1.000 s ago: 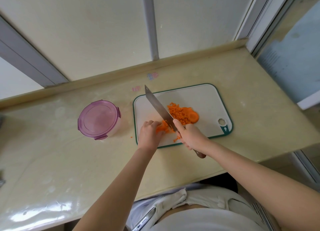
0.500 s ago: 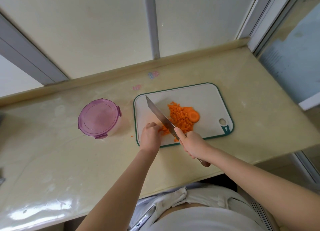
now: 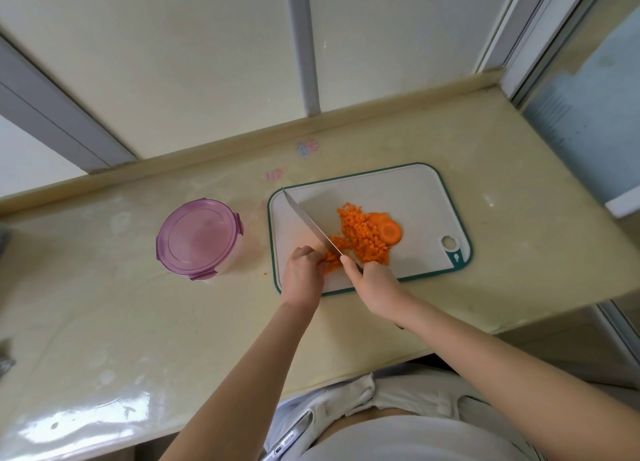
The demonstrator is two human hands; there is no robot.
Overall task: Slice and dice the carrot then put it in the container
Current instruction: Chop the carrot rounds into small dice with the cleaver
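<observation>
A white cutting board [image 3: 422,197] with a green rim lies on the counter. On it sits a heap of diced carrot [image 3: 360,235], with a round carrot slice [image 3: 390,232] at its right side. My right hand [image 3: 375,282] grips the handle of a knife [image 3: 310,222] whose blade lies across the board's left half, tip to the far left. My left hand [image 3: 303,273], fingers curled, holds down small carrot pieces [image 3: 330,258] right beside the blade. The round container [image 3: 198,237], with its pink lid on, stands left of the board.
The beige counter [image 3: 519,252] ends at a raised back ledge below white wall panels. A tiny carrot bit [image 3: 265,273] lies on the counter between container and board. A phone [image 3: 287,440] pokes from my pocket at the bottom.
The knife has gone down and toward me, its tip lowering onto the board. My left hand stays on the carrot pieces by the blade.
</observation>
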